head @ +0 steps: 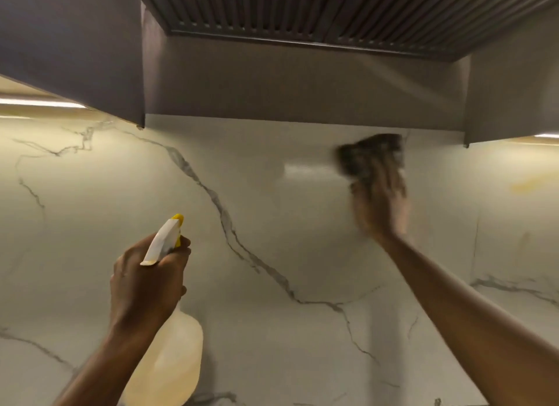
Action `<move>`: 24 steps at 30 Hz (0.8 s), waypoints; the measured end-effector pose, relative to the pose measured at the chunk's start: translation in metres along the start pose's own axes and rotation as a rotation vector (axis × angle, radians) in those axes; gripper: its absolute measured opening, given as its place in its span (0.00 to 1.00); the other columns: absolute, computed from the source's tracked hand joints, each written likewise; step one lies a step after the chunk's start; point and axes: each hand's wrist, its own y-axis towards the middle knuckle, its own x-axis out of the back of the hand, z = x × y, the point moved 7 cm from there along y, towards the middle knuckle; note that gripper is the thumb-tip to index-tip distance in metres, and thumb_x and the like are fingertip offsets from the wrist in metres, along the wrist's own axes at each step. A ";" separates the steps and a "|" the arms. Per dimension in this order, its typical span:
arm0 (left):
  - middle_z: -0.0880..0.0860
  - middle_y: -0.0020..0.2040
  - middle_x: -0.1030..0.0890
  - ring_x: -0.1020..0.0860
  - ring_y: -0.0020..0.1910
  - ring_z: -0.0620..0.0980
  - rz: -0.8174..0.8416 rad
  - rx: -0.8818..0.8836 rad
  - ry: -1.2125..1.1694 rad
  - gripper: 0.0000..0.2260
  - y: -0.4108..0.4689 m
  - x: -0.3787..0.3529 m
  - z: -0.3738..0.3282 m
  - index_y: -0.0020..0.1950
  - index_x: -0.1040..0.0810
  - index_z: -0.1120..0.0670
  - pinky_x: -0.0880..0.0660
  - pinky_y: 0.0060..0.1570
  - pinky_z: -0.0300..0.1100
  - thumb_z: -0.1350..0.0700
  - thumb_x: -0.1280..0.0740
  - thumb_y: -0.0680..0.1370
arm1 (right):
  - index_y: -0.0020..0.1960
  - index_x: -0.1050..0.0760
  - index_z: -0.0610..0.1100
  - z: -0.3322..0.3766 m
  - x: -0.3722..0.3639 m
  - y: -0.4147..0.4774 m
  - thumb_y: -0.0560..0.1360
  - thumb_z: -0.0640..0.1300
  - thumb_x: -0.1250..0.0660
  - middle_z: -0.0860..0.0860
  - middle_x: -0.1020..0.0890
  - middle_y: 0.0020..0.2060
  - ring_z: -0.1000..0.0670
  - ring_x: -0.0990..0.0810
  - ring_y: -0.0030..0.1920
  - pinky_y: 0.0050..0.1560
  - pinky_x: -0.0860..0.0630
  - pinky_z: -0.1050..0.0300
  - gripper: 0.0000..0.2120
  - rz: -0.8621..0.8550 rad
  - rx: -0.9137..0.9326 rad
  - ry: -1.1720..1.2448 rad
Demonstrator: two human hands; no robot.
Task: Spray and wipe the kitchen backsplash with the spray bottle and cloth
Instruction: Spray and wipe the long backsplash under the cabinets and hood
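Observation:
The backsplash [257, 212] is pale marble with dark grey veins and fills most of the view. My left hand [145, 284] grips the neck of a translucent spray bottle [172, 354] with a white and yellow trigger head, its nozzle pointing up toward the wall. My right hand [381, 206] is raised high and pressed flat against the backsplash, holding a dark mottled cloth [369, 157] just under the hood. The hand and cloth are motion-blurred. A wet sheen lies on the wall left of the cloth.
A brown range hood [302, 81] with a slatted grille [332, 9] overhangs the wall. Dark cabinets [66, 42] flank it, lit strips beneath them. A yellowish smear [526, 183] marks the wall at far right.

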 end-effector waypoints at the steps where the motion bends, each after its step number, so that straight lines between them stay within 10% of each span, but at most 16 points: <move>1: 0.58 0.38 0.16 0.20 0.26 0.59 0.002 0.008 0.006 0.08 -0.002 0.000 0.003 0.39 0.17 0.49 0.20 0.40 0.59 0.53 0.36 0.66 | 0.78 0.38 0.51 -0.032 0.013 -0.001 0.79 0.45 0.36 0.46 0.38 0.79 0.43 0.39 0.78 0.76 0.38 0.44 0.29 -0.030 -0.179 -0.015; 7: 0.56 0.37 0.16 0.20 0.24 0.58 -0.008 0.038 0.014 0.12 -0.008 0.001 0.009 0.38 0.17 0.49 0.20 0.40 0.56 0.53 0.39 0.63 | 0.81 0.43 0.48 -0.050 0.011 -0.008 0.81 0.52 0.45 0.46 0.44 0.81 0.43 0.48 0.81 0.80 0.48 0.45 0.30 -0.281 -0.677 0.036; 12: 0.54 0.35 0.16 0.21 0.23 0.54 -0.044 0.013 0.030 0.10 -0.006 0.012 0.007 0.37 0.18 0.49 0.19 0.41 0.60 0.52 0.38 0.64 | 0.76 0.33 0.43 0.097 -0.060 -0.024 0.80 0.49 0.39 0.42 0.32 0.76 0.39 0.34 0.76 0.75 0.35 0.39 0.26 -0.146 -0.282 0.047; 17: 0.54 0.32 0.17 0.20 0.24 0.57 -0.079 -0.019 0.086 0.10 -0.006 0.024 -0.003 0.37 0.17 0.49 0.20 0.41 0.57 0.52 0.39 0.64 | 0.75 0.31 0.54 0.227 -0.113 -0.069 0.79 0.51 0.37 0.52 0.35 0.79 0.47 0.40 0.79 0.77 0.43 0.48 0.24 0.325 0.716 0.054; 24: 0.53 0.34 0.17 0.22 0.21 0.50 -0.097 -0.002 0.063 0.10 -0.012 0.022 -0.001 0.38 0.17 0.49 0.19 0.42 0.59 0.52 0.38 0.65 | 0.69 0.26 0.51 0.090 -0.030 0.006 0.74 0.41 0.29 0.46 0.25 0.71 0.42 0.30 0.72 0.73 0.33 0.47 0.24 0.071 0.413 0.120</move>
